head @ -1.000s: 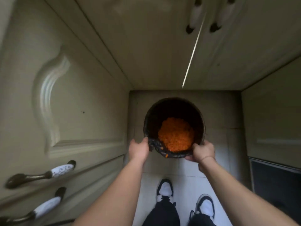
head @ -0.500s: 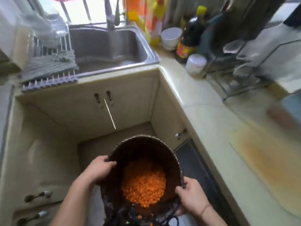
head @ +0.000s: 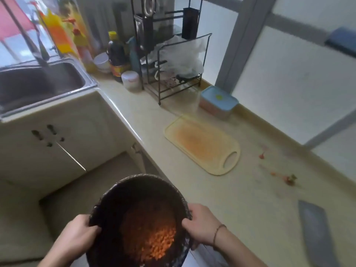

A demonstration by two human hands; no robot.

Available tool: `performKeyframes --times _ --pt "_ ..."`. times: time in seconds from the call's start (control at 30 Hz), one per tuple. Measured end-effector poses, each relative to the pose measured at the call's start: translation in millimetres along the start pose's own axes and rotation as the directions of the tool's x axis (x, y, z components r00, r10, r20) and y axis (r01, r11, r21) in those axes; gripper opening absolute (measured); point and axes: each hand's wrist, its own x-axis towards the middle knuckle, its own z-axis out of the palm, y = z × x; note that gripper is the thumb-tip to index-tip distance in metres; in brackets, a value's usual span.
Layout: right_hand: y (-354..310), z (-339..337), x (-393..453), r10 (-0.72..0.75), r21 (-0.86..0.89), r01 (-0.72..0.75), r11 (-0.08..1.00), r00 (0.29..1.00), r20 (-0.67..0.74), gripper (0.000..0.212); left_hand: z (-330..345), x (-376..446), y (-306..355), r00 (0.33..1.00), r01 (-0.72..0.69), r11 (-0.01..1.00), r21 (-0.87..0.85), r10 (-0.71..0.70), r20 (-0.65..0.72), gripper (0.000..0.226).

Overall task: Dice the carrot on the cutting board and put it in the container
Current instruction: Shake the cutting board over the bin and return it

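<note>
Carrot: diced (head: 154, 241), heaped inside dark container (head: 134, 191).
Hands: left (head: 77, 236) and right (head: 202, 222) grip opposite rims.
Cutting board: (head: 204, 145) bare on counter (head: 240, 199).
Handling: keep level, set down gently.

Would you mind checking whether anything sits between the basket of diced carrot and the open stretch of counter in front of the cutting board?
Nothing visible does. Both hands, left hand and right hand, hold the basket beside the counter; the cutting board and cleaver lie off to the sides.
</note>
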Motion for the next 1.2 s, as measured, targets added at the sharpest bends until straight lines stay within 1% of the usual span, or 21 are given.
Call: performKeyframes --times 0.07,0.13,0.17,0.23,0.33,0.4,0.43,0.47,0.5,0.53,0.57,0.6,0.63,0.7,0.73,0.77,0.83,0.93,1.03,1.1,1.2 --pt "24.6 -14.6 -11.7 -0.048 0.031 0.047 0.998 0.999 0.006 0.021 20.2 -18.4 4.9 0.999 0.043 0.998 -0.048 -0.042 0.012 0.027" --pt "47.4 -33.0 -20.2 -0.083 0.129 0.084 0.988 0.996 -0.014 0.01 36.3 -33.5 9.7 0.996 0.083 0.992 -0.095 -0.081 0.028 0.027" --pt "58.9 -45.3 -22.2 -0.088 0.18 0.098 0.979 0.994 -0.062 0.01 43.0 -40.6 11.8 0.995 0.097 0.988 -0.121 -0.093 0.039 0.027" --pt "84.1 -75.4 -23.5 -0.043 0.286 0.118 0.951 0.966 -0.255 0.016 53.4 -52.2 17.4 0.992 0.119 0.98 -0.16 -0.111 0.058 0.031" --pt "124.0 -125.1 -28.2 0.021 0.325 0.189 0.926 0.837 -0.546 0.017 63.5 -67.7 28.9 0.99 0.133 0.968 -0.215 -0.121 0.068 0.024" --pt "146.4 -154.8 -28.5 0.02 0.251 0.228 0.941 0.702 -0.712 0.013 71.0 -75.1 32.2 0.992 0.118 0.969 -0.217 -0.106 0.066 0.019" --pt "156.3 -169.1 -25.7 0.011 0.184 0.213 0.959 0.625 -0.781 0.017 75.3 -78.1 31.1 0.994 0.107 0.969 -0.222 -0.096 0.06 0.013" --pt "164.4 -184.1 -20.4 -0.01 0.111 0.185 0.976 0.551 -0.834 0.032 79.6 -79.5 30.3 0.994 0.104 0.969 -0.225 -0.095 0.049 0.008" --pt "172.2 -200.6 -13.1 -0.033 0.047 0.148 0.988 0.499 -0.866 0.051 85.2 -78.7 27.8 0.994 0.104 0.969 -0.224 -0.097 0.04 0.004" --pt "180.3 -216.3 -2.9 -0.051 -0.001 0.105 0.995 0.473 -0.879 0.069 91.2 -78.8 24.9 0.995 0.105 0.97 -0.218 -0.101 0.029 0.005" --pt "188.1 -232.0 9.6 -0.061 -0.049 0.038 0.998 0.475 -0.878 0.08 96.5 -79.6 23.6 0.994 0.105 0.97 -0.217 -0.103 0.023 0.007" --pt "195.3 -245.6 22.9 -0.081 -0.112 -0.033 0.993 0.5 -0.862 0.086 100.7 -81.4 24.5 0.994 0.114 0.97 -0.216 -0.11 0.026 0.007" --pt "200.5 -256.1 34.5 -0.099 -0.175 -0.091 0.98 0.543 -0.834 0.086 105.5 -83.0 25.7 0.992 0.125 0.969 -0.214 -0.121 0.031 0.008" --pt "205.1 -266.3 55.5 -0.132 -0.261 -0.117 0.958 0.631 -0.765 0.077 115.8 -79.3 17.9 0.988 0.151 0.969 -0.195 -0.152 0.01 0.023" --pt "205.8 -266.8 62.4 -0.141 -0.265 -0.098 0.959 0.648 -0.748 0.068 121.1 -76.2 12.3 0.986 0.161 0.972 -0.171 -0.164 -0.002 0.027" --pt "204.9 -263.7 65.2 -0.154 -0.252 -0.064 0.966 0.641 -0.752 0.057 126.0 -74.6 6.5 0.985 0.167 0.975 -0.145 -0.17 -0.009 0.027" --pt "205.4 -253.0 66.9 -0.213 -0.255 0.014 0.967 0.593 -0.776 0.041 132.3 -72.4 -0.6 0.983 0.179 0.978 -0.11 -0.181 -0.013 0.022" --pt "205.4 -229.1 64.0 -0.337 -0.339 0.106 0.935 0.563 -0.755 0.024 138.6 -72.7 -8.9 0.981 0.189 0.979 -0.08 -0.191 -0.026 0.025" --pt "204.5 -201.3 55.2 -0.398 -0.36 0.179 0.916 0.526 -0.751 0.019 142.6 -77.0 -9.2 0.978 0.204 0.977 -0.067 -0.206 -0.025 0.02" --pt "202.1 -181.6 48.2 -0.403 -0.317 0.251 0.915 0.512 -0.758 0.017 146.2 -80.1 -5.9 0.977 0.209 0.976 -0.063 -0.211 -0.025 0.022" --pt "194.4 -150.0 38.2 -0.399 -0.242 0.343 0.908 0.526 -0.751 0.03 154.2 -82.5 1.1 0.977 0.21 0.975 -0.066 -0.211 -0.009 0.029"
